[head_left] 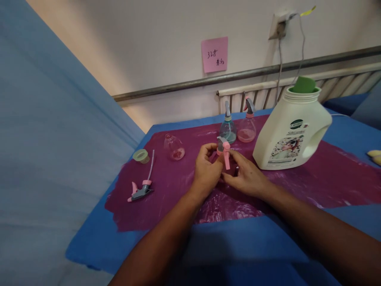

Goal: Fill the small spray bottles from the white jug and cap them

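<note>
Between my two hands stands a small spray bottle point(226, 155) with a grey and pink trigger head; most of its clear body is hidden by my fingers. My left hand point(207, 169) is closed round the pink collar and neck from the left. On the other side, my right hand point(248, 174) grips the bottle's body with thumb and fingers. To the left, an open pink-tinted bottle point(174, 147) has no head on it. A loose pink and grey spray head point(142, 191) lies on its side, its thin tube pointing up and away.
A large cream jug point(285, 137) with a green scoop point(304, 85) in its mouth stands right. Behind are a blue-tinted spray bottle point(228, 129) and a pink one point(247, 128). A small pale green cup point(141, 156) sits left. Purple plastic sheet point(166, 198) covers the blue table.
</note>
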Tool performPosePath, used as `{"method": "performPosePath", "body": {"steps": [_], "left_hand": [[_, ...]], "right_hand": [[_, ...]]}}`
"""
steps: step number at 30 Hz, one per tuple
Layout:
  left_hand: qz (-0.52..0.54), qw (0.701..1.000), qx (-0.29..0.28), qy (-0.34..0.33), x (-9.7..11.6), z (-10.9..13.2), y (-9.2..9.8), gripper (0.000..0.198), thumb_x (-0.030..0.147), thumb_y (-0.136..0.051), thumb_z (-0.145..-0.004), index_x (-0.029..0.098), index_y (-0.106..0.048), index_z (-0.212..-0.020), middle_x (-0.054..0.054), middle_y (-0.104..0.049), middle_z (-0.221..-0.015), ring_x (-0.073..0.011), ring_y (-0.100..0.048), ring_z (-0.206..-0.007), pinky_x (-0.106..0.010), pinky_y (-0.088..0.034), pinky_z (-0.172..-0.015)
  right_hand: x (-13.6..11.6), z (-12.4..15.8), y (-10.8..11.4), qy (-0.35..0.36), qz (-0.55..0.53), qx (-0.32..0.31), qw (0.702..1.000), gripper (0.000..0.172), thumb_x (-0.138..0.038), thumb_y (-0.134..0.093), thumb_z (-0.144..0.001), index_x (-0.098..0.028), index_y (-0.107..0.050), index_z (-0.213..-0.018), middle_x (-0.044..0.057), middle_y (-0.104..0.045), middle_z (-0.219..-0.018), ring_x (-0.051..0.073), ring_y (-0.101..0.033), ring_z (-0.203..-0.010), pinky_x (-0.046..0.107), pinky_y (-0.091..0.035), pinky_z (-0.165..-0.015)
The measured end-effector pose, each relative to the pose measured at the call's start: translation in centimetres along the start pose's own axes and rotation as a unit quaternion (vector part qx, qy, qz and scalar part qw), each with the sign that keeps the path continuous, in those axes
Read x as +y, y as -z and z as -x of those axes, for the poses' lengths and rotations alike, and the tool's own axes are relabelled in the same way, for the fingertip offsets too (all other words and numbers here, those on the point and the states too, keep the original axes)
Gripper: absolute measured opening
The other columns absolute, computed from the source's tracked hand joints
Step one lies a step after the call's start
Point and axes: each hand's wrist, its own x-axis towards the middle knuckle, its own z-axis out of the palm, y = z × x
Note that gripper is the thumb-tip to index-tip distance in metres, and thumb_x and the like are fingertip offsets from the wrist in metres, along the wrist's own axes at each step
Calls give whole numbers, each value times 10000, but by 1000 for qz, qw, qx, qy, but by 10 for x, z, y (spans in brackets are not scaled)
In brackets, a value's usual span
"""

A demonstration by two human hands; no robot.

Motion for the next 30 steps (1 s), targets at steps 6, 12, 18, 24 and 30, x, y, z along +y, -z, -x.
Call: {"method": "performPosePath", "body": {"steps": [6,12,18,24,30], "left_hand": [[62,998,-25,17,5,4,-3,502,391,-949,-885,240,-712,-1301,-108,-789,-1373,-270,-746,-1304,-437,-580,-1154],[10,999,16,-27,6,3,-3,418,351,-949,-860,230,-736,-1198,-76,-789,-1243,-230,-748,-1167,-406,-591,-1093],[-32,999,14,-27,8,-1,-4,625,292,-994,-783,249,-658,-1308,-86,-758,-1277,-231,-739,-1168,-394,-605,-1057],[-37,998,-35,-30,17,-2,2,450,347,-888,-920,260,-698,-1319,-113,-774,-1365,-279,-755,-1292,-468,-594,-1155],[-34,996,5,-78,44,-13,2,435,364,-944,-896,252,-688,-1230,-100,-811,-1307,-262,-796,-1221,-488,-605,-1146]], "right_hand": [[2,1,-2,5,11,0,1000,724,-340,-786,-933,-288,-552,-1616,129,-681,-1605,337,-682,-1449,574,-547,-1229],[4,0,-2,-6,1,-9,1000,718,-373,-811,-930,-291,-561,-1598,131,-680,-1606,341,-677,-1459,590,-538,-1244],[1,-2,-1,-2,-1,-13,1000,579,-341,-787,-926,-279,-635,-1481,130,-727,-1516,348,-716,-1375,588,-575,-1180],[8,-1,-6,-3,23,0,1000,783,-396,-821,-913,-252,-544,-1631,166,-659,-1623,369,-658,-1483,623,-509,-1272],[9,1,-8,-7,41,3,999,805,-427,-815,-917,-240,-537,-1649,183,-668,-1606,373,-656,-1494,616,-511,-1281]]}}
